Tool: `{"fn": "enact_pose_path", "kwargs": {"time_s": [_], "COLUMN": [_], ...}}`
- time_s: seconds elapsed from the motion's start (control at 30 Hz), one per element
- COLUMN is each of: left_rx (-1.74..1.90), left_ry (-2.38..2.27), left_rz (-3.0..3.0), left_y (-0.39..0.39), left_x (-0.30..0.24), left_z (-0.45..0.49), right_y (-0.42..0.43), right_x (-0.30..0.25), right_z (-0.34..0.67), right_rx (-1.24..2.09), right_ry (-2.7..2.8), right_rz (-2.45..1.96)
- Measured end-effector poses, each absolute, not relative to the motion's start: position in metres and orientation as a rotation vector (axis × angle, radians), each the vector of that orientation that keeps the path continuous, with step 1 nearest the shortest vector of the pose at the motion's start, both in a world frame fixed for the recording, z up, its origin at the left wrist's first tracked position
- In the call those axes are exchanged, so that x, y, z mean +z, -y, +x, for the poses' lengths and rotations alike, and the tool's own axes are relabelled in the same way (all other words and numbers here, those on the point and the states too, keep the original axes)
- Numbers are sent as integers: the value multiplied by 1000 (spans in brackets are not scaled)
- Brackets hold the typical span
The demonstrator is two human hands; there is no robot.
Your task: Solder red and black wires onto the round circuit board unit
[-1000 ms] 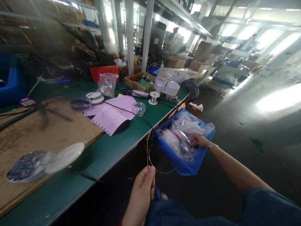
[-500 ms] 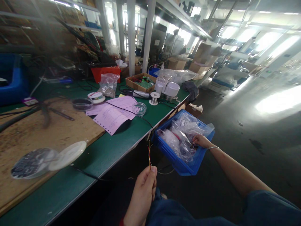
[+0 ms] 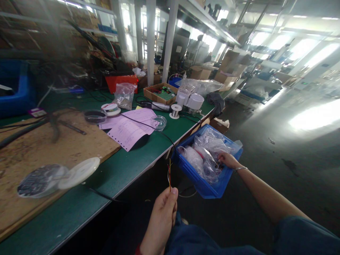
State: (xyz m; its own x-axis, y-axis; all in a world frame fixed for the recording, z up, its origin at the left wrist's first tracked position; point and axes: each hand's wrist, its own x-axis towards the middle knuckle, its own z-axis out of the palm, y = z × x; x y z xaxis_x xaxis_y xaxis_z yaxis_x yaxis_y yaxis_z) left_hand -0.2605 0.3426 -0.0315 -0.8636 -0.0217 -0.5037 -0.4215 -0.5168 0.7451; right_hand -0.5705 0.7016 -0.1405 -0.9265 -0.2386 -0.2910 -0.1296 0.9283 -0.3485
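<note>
— Workshop benches and shelves are filling the upper frame; at lower centre, the left hand (image 3: 162,216) is pinching thin red-and-yellow wires (image 3: 169,175) upright beside the green-topped table (image 3: 124,170).

— And the right hand (image 3: 225,160)?

— It is digging, fingers curled, among clear plastic bags (image 3: 204,156) in the blue plastic bin (image 3: 212,187) at centre right; whether it is grasping anything, I cannot tell. The overhanging bin is risking a tip if pressed. Compared with a second ago, little is changing: the wires are sitting slightly lower.
</note>
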Motion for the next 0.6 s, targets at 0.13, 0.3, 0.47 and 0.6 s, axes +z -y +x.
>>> {"fn": "enact_pose_path", "kwargs": {"time_s": [0.13,0.3,0.47,0.6], "left_rx": [2432,2416,2410,2392], "left_ry": [-1378,-1417,-1953,-2291], "left_rz": [-704,-687,-509,-76], "left_y": [-344,-342,-333,-344], "left_x": [-33,-32,-9,24], "left_z": [-261,-260,-278,-305], "right_y": [-699,-687,-629,-547], "right_x": [-130,-80,23,93], "right_z": [-563,-556,-514,-441], "right_rx": [-427,-482,-701,-861], "right_ry": [-2914,-3036,-3140,-2744], "right_rz": [-230,-304,-590,-1243]}}
